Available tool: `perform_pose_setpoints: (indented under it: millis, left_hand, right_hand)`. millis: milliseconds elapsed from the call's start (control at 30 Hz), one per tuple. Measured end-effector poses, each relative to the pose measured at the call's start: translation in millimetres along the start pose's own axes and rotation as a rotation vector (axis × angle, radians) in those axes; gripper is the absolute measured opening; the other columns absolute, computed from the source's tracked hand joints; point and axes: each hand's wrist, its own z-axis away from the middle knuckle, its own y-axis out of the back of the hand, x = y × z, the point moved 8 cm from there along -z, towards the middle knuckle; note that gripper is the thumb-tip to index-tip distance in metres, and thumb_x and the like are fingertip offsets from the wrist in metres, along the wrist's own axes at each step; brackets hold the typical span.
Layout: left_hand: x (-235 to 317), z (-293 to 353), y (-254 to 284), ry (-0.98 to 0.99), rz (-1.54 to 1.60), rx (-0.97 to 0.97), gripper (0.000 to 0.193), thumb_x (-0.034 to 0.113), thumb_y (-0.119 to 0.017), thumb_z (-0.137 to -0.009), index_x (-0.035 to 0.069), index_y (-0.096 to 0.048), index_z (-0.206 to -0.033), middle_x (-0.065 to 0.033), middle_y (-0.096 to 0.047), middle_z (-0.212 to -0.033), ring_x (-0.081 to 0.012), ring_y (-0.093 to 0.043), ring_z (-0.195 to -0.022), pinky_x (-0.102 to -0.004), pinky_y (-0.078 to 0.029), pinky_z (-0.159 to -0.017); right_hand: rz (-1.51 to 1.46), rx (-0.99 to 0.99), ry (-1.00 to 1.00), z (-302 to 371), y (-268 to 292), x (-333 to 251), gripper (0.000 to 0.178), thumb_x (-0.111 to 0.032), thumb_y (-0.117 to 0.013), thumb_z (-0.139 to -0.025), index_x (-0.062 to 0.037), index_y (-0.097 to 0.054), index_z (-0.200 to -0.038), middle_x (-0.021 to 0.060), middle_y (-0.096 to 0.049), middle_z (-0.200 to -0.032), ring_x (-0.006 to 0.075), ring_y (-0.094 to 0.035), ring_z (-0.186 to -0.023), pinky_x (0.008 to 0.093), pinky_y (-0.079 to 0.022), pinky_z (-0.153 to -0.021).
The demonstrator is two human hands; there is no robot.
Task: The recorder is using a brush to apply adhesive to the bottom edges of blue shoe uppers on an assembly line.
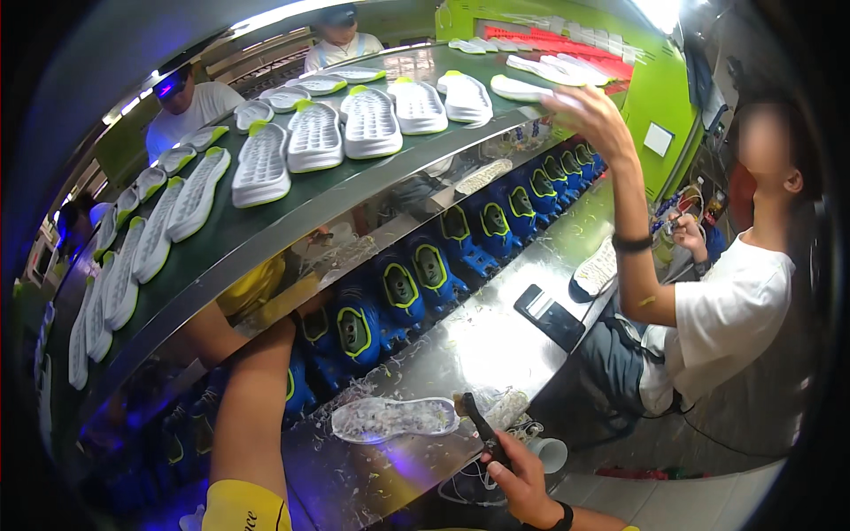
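Observation:
My right hand (524,482) is closed around the black handle of a brush (483,430). The brush's tan bristle head is at the right end of a white shoe sole (394,419) lying on the metal bench, covered in pale shreds. My left arm (252,403) reaches forward under the raised belt's edge, toward blue shoes (357,330) with yellow-green trim. The left hand is mostly hidden there, and its fingers do not show. Just right of the brush head lies another pale, sole-like piece (507,410), partly covered.
A raised green conveyor belt (257,226) carries rows of white soles (372,122) with yellow-green edges. Blue shoes stand in a row beneath it. A black phone (549,316) lies on the bench. At right, a seated co-worker's hand (591,119) reaches to the belt. A white cup-like object (551,455) is near my right hand.

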Motion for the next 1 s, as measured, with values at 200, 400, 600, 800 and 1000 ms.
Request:
perform_pose_setpoints:
  millis: [200,400,600,800,1000]
  left_hand:
    - [-28.7,95.1,49.8,0.063,0.591,0.239,0.02,0.023,-0.066,-0.097,0.006,-0.077,-0.098,-0.0136,-0.075,-0.094,-0.0281,-0.072,-0.086,-0.043,-0.058,-0.083]
    - [13.5,272.0,68.8,0.69,2.01,0.068,0.034,0.011,-0.076,-0.091,0.003,-0.071,-0.123,-0.0059,-0.075,-0.112,-0.0218,-0.072,-0.103,-0.0389,-0.056,-0.098]
    - [54.0,409.6,73.4,0.491,1.908,0.227,0.065,0.017,-0.085,-0.085,0.001,-0.058,-0.141,-0.0094,-0.073,-0.124,-0.0275,-0.072,-0.112,-0.0421,-0.056,-0.105]
    - [71.4,460.8,86.5,0.413,1.869,0.236,0.089,0.022,-0.091,-0.079,0.008,-0.047,-0.155,-0.0153,-0.049,-0.161,-0.031,-0.053,-0.143,-0.045,-0.046,-0.118]
    - [63.2,495.6,74.6,0.558,2.097,0.378,0.089,0.011,-0.093,-0.073,0.009,-0.049,-0.15,-0.0059,-0.062,-0.135,-0.0271,-0.062,-0.127,-0.0438,-0.054,-0.109]
  right_hand:
    - [-0.121,-0.022,0.023,14.6,-15.3,-11.7,0.055,-0.016,-0.065,-0.101,0.0081,-0.051,-0.148,0.0053,-0.064,-0.113,0.0117,-0.058,-0.103,0.0266,-0.047,-0.091]
    - [-0.075,-0.127,0.101,13.4,-61.6,-19.4,0.058,-0.022,-0.077,-0.098,0.0047,-0.055,-0.144,0.0045,-0.064,-0.108,0.0102,-0.058,-0.095,0.0261,-0.049,-0.082]
    - [-0.014,-0.377,-0.066,8.4,-166.5,-41.4,0.08,-0.044,-0.089,-0.086,0.0017,-0.056,-0.142,0.0075,-0.064,-0.11,0.0147,-0.06,-0.097,0.0311,-0.051,-0.088]
    - [-0.111,-0.633,-0.262,53.8,-227.6,-17.2,0.084,-0.036,-0.089,-0.087,0.0067,-0.048,-0.148,0.0155,-0.065,-0.134,0.0205,-0.062,-0.123,0.0349,-0.05,-0.106]
    - [-0.533,-0.691,-0.37,80.8,-247.2,1.8,0.071,-0.027,-0.084,-0.091,0.0032,-0.049,-0.145,0.0099,-0.066,-0.121,0.0122,-0.064,-0.098,0.0293,-0.055,-0.074]
